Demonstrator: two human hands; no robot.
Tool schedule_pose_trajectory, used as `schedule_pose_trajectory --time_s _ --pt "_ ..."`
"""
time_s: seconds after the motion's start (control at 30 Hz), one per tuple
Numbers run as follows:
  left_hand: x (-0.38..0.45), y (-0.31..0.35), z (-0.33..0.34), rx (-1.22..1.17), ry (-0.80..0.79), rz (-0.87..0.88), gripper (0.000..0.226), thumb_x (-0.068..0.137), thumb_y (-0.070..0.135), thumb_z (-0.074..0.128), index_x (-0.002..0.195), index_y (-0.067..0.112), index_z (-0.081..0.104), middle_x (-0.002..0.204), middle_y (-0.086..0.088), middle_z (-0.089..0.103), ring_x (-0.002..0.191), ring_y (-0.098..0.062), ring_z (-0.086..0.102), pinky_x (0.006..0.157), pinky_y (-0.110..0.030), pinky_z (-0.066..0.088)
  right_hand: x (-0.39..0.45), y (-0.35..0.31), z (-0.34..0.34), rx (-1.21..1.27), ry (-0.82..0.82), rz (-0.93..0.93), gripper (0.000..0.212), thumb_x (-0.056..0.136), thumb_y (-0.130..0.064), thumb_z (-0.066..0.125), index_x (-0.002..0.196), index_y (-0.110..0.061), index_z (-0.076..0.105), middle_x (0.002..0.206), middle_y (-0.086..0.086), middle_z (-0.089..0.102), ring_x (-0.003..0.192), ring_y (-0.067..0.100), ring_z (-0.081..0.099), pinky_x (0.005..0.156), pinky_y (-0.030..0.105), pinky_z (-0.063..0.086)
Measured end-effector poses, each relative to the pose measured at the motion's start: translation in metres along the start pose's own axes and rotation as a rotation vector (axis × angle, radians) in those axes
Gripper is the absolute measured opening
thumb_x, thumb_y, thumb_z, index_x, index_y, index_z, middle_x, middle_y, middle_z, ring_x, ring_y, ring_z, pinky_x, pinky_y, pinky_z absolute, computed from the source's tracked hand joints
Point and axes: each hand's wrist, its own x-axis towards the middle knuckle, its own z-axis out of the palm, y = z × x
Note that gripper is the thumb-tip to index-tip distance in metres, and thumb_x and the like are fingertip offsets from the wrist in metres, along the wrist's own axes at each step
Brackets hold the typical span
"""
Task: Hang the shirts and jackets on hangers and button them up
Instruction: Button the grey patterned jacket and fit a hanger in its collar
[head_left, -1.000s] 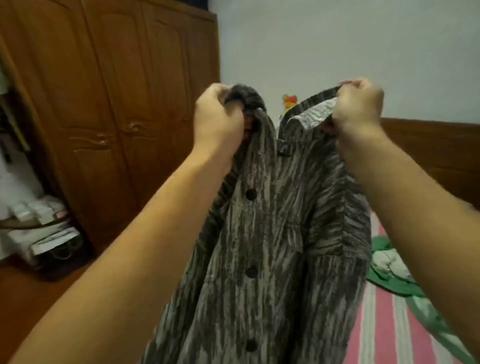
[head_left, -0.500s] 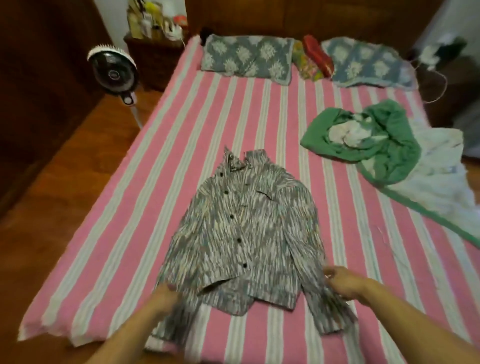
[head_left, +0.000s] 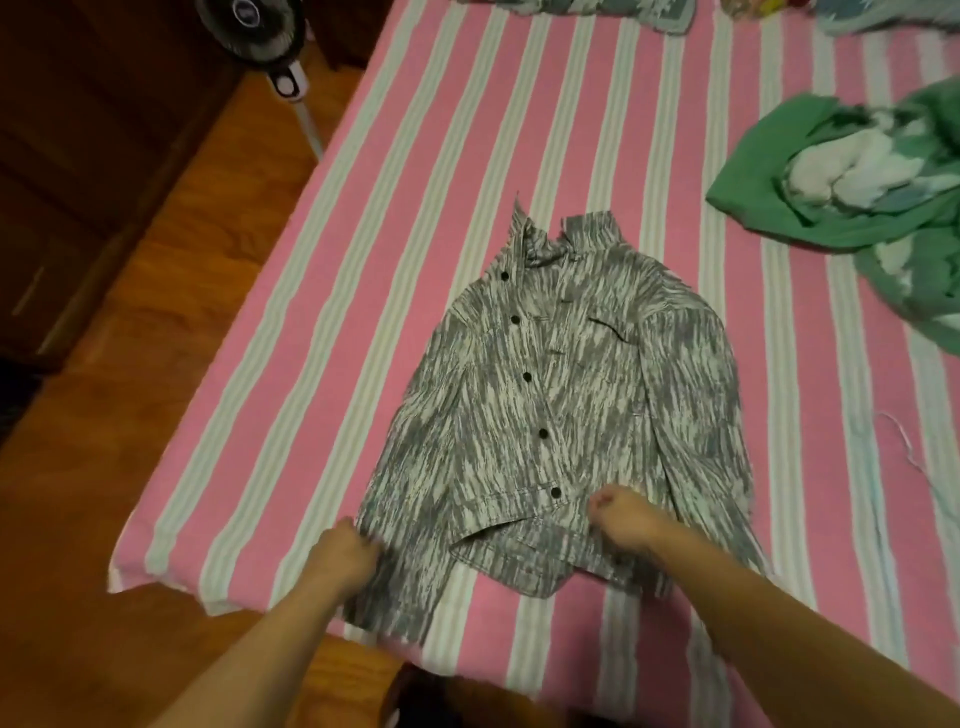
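We see the grey streaked shirt (head_left: 561, 405) lying flat, front up, on the pink striped bed (head_left: 415, 156), collar away from us. The left hand (head_left: 343, 558) grips its near left hem corner with curled fingers; the right hand (head_left: 626, 517) pinches the hem beside the lowest button (head_left: 556, 492).

No text, label, brand, number or sign can be read on anything anywhere in the frame.

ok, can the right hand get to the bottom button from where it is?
Probably yes. The right hand grips the shirt hem just beside the bottom button, which lies uncovered with nothing between them, though it would have to let go first.
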Motion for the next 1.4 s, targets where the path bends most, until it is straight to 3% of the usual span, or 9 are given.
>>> schedule_pose_trajectory --time_s 0.27,0.6,0.7,0.83,0.93,1.03,1.17,1.27,1.4 --pt "0.141 0.007 -0.011 -0.163 -0.057 0.133 0.046 0.106 0.038 0.047 0.112 -0.003 0.065 0.114 -0.030 0.066 0.101 -0.042 0.064 0.080 -0.035 0.048 0.041 -0.041 0.056 0.019 0.205 0.123 0.019 0.101 -0.013 0.055 0.120 -0.010 0.061 0.112 0.007 0.066 0.099 0.023 0.064 0.084 0.035 0.053" --pt "0.212 -0.055 -0.285 0.150 0.665 0.004 0.038 0.093 0.018 0.052 0.130 0.008 0.054 0.136 -0.028 0.050 0.127 -0.047 0.047 0.102 -0.053 0.042 0.054 -0.104 0.095 -0.083 0.289 0.060 0.028 0.102 -0.015 0.053 0.129 -0.010 0.058 0.122 0.015 0.066 0.087 0.023 0.057 0.063 0.026 0.039" --pt "0.221 -0.044 -0.231 0.162 0.578 0.151 0.039 0.089 0.027 0.052 0.125 0.013 0.054 0.131 -0.028 0.052 0.122 -0.048 0.049 0.104 -0.052 0.043 0.069 -0.095 0.096 -0.066 0.279 0.044 0.034 0.101 -0.013 0.055 0.135 -0.010 0.054 0.121 0.012 0.066 0.076 0.016 0.056 0.058 0.020 0.038" --pt "0.178 -0.025 -0.073 -0.137 0.069 0.435 0.044 0.092 0.026 0.065 0.130 0.006 0.055 0.126 -0.019 0.060 0.117 -0.038 0.058 0.098 -0.045 0.049 0.090 -0.061 0.099 -0.360 0.267 0.153 0.068 0.091 -0.030 0.069 0.150 -0.019 0.036 0.150 0.014 0.040 0.130 0.037 0.043 0.106 0.043 0.043" --pt "0.119 -0.015 0.028 -0.019 0.014 0.666 0.101 0.083 0.052 0.076 0.159 0.023 0.017 0.158 -0.013 0.025 0.145 -0.034 0.027 0.117 -0.048 0.035 0.105 -0.028 0.114 -0.592 0.124 0.123 0.121 0.081 -0.047 0.079 0.158 -0.033 -0.013 0.166 0.005 -0.016 0.151 0.043 -0.008 0.119 0.060 0.015" --pt "0.101 -0.011 0.080 0.152 0.085 0.759 0.122 0.078 0.057 0.078 0.158 0.043 -0.012 0.167 -0.009 -0.011 0.153 -0.037 0.006 0.119 -0.051 0.028 0.108 0.014 0.122 -0.697 0.130 -0.005 0.134 0.079 -0.042 0.081 0.149 -0.039 -0.034 0.157 0.001 -0.040 0.147 0.035 -0.029 0.120 0.063 0.001" --pt "0.104 -0.009 0.096 -0.061 0.142 0.721 0.118 0.074 -0.011 0.066 0.159 0.042 0.006 0.155 -0.010 0.016 0.111 -0.039 0.058 0.075 -0.051 0.058 0.080 0.078 0.101 -0.755 0.380 0.037 0.117 0.082 -0.012 0.069 0.157 -0.033 -0.018 0.167 0.011 -0.014 0.152 0.042 -0.004 0.121 0.059 0.019" --pt "0.101 -0.014 0.084 -0.219 0.206 0.592 0.119 0.068 -0.017 0.070 0.155 0.044 0.015 0.119 0.002 0.030 0.067 -0.009 0.044 0.053 -0.044 0.051 0.058 0.108 0.077 -0.660 0.547 0.078 0.098 0.078 0.003 0.063 0.158 -0.029 0.015 0.147 0.019 0.033 0.114 0.042 0.053 0.080 0.048 0.055" --pt "0.080 -0.038 0.044 0.138 0.324 0.630 0.107 0.062 -0.015 0.070 0.151 0.027 0.029 0.107 -0.002 0.035 0.065 -0.027 0.049 0.046 -0.041 0.044 0.024 0.127 0.039 -0.886 0.656 0.018 0.086 0.074 0.002 0.072 0.151 -0.019 0.041 0.115 0.019 0.048 0.086 0.038 0.058 0.056 0.037 0.047"
